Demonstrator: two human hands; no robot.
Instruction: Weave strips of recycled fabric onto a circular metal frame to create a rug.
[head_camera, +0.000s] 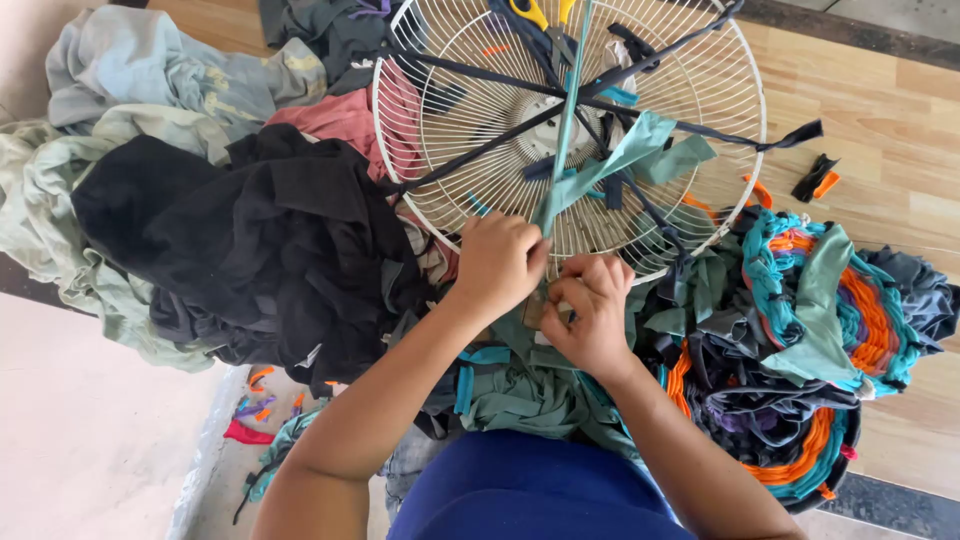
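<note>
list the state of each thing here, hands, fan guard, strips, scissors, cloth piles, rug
left hand: closed on the green strip at the guard's rim
right hand: fingers pinching the same strip
green strip: stretched across the guard, taut
wire fan guard: lying flat, dark strips tied across it
scissors: resting on the guard, untouched
black cloth pile: heaped, crumpled
braided rug: folded over in a heap
</note>
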